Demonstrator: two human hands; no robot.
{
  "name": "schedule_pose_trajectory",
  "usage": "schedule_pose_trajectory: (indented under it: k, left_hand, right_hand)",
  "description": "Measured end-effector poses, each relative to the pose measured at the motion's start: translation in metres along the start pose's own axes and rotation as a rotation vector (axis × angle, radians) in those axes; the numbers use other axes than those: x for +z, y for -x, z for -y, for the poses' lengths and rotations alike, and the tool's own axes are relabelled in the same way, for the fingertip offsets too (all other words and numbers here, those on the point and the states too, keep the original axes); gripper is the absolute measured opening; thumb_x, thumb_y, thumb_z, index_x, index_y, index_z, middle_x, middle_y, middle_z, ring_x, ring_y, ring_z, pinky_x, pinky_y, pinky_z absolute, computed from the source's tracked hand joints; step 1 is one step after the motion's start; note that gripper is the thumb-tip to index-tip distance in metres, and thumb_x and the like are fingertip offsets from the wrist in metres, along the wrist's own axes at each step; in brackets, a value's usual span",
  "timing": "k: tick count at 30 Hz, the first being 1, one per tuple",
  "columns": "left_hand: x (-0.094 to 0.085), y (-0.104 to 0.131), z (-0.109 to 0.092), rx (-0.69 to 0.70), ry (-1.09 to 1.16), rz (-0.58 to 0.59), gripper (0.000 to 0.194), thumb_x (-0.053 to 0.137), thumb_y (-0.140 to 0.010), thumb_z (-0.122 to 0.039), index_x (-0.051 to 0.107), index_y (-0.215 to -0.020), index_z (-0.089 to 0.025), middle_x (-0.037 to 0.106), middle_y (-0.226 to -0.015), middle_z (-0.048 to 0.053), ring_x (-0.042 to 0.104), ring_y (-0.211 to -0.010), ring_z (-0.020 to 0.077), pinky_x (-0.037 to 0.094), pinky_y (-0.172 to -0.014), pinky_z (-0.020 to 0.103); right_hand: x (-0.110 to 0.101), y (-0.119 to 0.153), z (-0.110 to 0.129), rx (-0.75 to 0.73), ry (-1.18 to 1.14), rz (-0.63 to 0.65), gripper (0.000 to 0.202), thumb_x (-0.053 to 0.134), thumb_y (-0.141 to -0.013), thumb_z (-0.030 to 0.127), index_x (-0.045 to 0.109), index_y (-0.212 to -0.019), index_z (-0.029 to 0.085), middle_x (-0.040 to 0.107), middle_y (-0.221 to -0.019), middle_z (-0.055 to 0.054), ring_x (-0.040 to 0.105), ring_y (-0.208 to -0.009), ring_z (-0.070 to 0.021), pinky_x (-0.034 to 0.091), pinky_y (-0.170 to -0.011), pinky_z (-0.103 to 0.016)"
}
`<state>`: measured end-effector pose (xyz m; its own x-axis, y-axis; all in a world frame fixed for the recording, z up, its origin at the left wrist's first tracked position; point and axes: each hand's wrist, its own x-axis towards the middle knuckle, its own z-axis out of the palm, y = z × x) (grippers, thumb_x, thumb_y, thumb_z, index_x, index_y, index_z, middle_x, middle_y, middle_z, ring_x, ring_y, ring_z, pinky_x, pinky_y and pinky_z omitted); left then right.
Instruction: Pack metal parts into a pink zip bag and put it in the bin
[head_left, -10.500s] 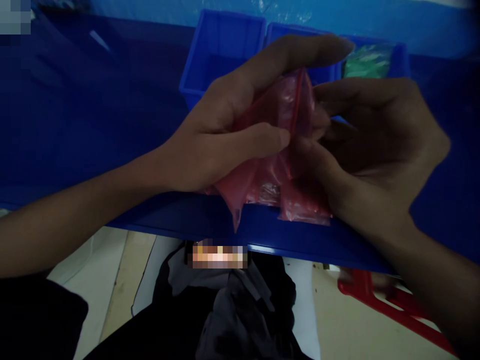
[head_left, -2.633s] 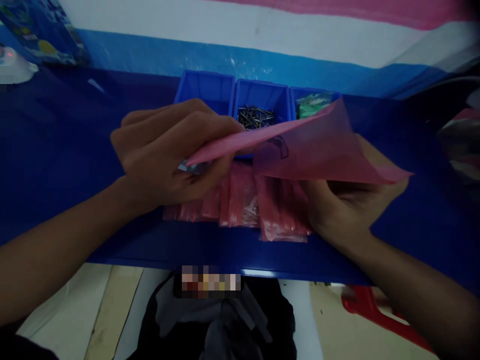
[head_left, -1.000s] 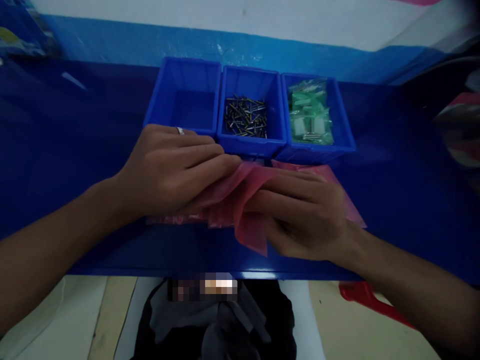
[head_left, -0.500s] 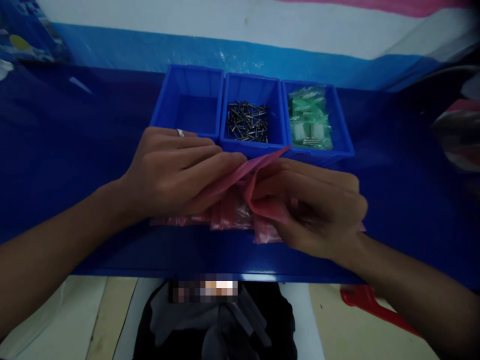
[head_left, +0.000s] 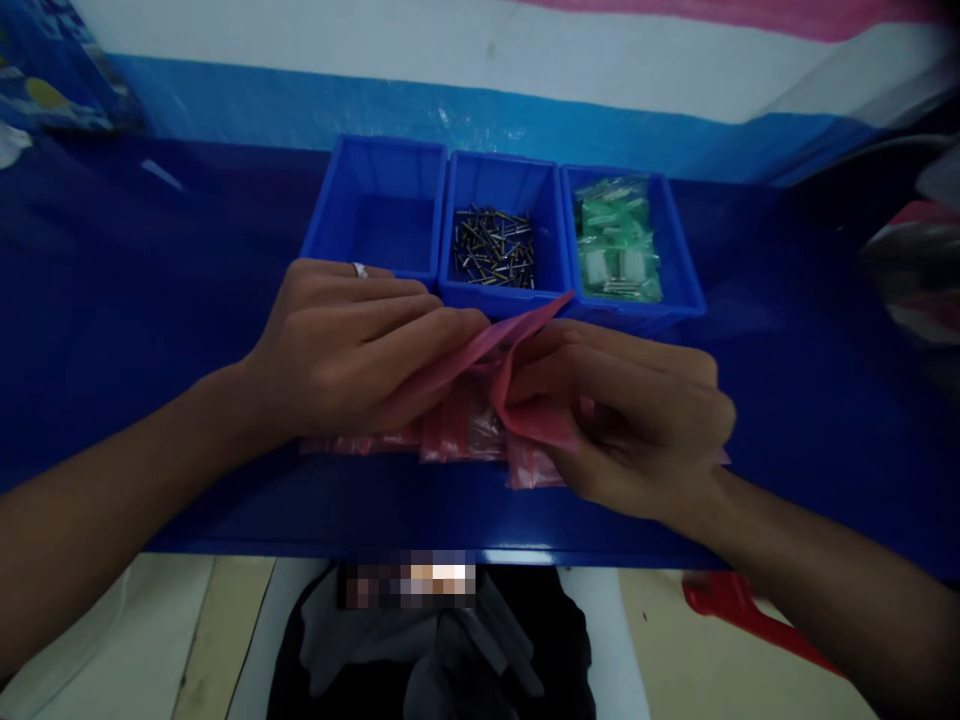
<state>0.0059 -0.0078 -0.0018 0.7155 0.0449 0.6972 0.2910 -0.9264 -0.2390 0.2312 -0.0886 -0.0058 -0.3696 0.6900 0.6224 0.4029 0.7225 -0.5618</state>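
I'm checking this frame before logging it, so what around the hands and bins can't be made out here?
Head view only:
- Small pink bags: contents blurred, partly covered by both hands.
- Large pink bag: mostly hidden by the left hand and right hand.
- Green packets in the right bin: contents too small.
- Left bin: floor too dark.
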Motion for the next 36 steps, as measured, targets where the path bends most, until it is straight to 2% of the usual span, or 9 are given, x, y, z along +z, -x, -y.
schedule_pose_trajectory:
  k: [10,16,24,32,36]
  left_hand:
    - [0.0016,-0.001,0.0017,0.013,0.054,-0.001,0.017,0.057,-0.097,-0.029,0.067,-0.103,-0.018,0.069,-0.071,-0.004,0.072,-0.062,0.0128,0.055,-0.05,0.023]
    - [0.0022,0.0004,0.0029,0.012,0.02,0.003,0.017,0.053,-0.098,-0.034,0.066,-0.102,-0.023,0.068,-0.07,-0.007,0.072,-0.063,0.0114,0.053,-0.05,0.021]
    - [0.0015,-0.0023,0.0006,0.013,0.033,0.025,0.015,0.053,-0.098,-0.031,0.065,-0.099,-0.021,0.065,-0.068,-0.006,0.07,-0.06,0.0114,0.052,-0.05,0.022]
    - [0.0029,0.0049,0.0012,-0.004,0.027,0.033,0.013,0.058,-0.097,-0.032,0.064,-0.101,-0.022,0.063,-0.069,-0.006,0.071,-0.064,0.0117,0.051,-0.052,0.022]
    - [-0.0001,0.0053,-0.0006,-0.013,0.029,0.083,0.014,0.055,-0.1,-0.029,0.064,-0.105,-0.02,0.064,-0.073,-0.004,0.071,-0.065,0.0131,0.053,-0.054,0.024]
  right_hand:
    - [0.0006,0.0017,0.001,0.004,0.028,0.011,0.024,0.053,-0.081,-0.001,0.067,-0.084,0.018,0.071,-0.081,-0.003,0.066,-0.072,-0.014,0.051,-0.061,-0.028]
    - [0.0012,0.0024,0.0028,-0.009,0.048,0.005,0.025,0.048,-0.082,0.0,0.065,-0.08,0.018,0.067,-0.077,-0.002,0.058,-0.066,-0.0106,0.045,-0.057,-0.026]
    - [0.0009,0.0018,0.0037,-0.008,0.022,0.044,0.023,0.05,-0.086,0.001,0.066,-0.084,0.017,0.069,-0.081,-0.003,0.061,-0.07,-0.0111,0.049,-0.063,-0.026]
    - [0.0002,0.0015,0.0059,-0.011,0.086,0.073,0.021,0.052,-0.089,0.004,0.066,-0.083,0.019,0.071,-0.082,-0.001,0.062,-0.073,-0.0099,0.05,-0.066,-0.024]
    - [-0.0002,0.0022,0.0054,-0.021,0.093,0.099,0.023,0.05,-0.092,0.006,0.068,-0.084,0.017,0.071,-0.083,-0.001,0.063,-0.074,-0.0097,0.05,-0.068,-0.023]
